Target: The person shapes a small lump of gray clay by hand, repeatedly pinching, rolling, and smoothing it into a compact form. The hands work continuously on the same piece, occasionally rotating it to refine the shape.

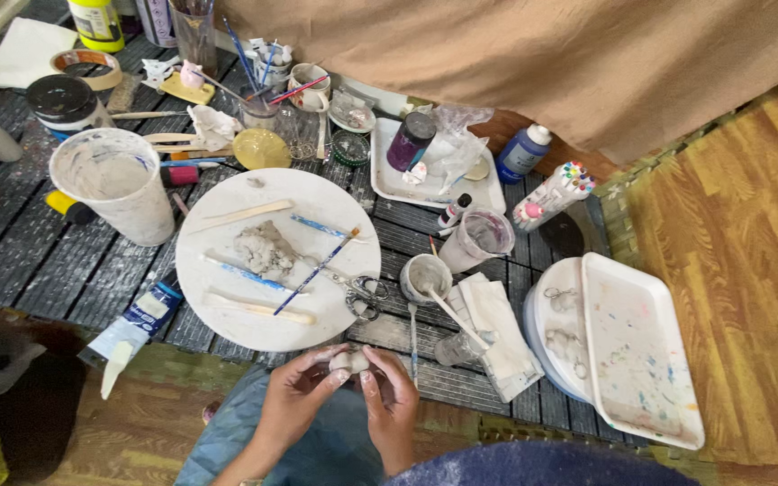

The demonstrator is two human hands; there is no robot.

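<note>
My left hand (297, 396) and my right hand (393, 403) meet at the bottom centre, both pinching a small pale lump of clay (349, 362) between the fingertips. Just beyond them lies a round white board (335, 202) carrying a grey clay mass (263, 249), wooden sticks, blue-handled brushes and a modelling tool. A pair of scissors (364, 295) rests at the board's right edge.
A white bucket (119, 184) stands left of the board. A small cup with a stick (425, 277), a clear cup (477, 238), folded cloth (499, 335) and white trays (637, 355) lie to the right. Jars, brushes, tape and bottles crowd the back. Tan cloth (542, 54) hangs behind.
</note>
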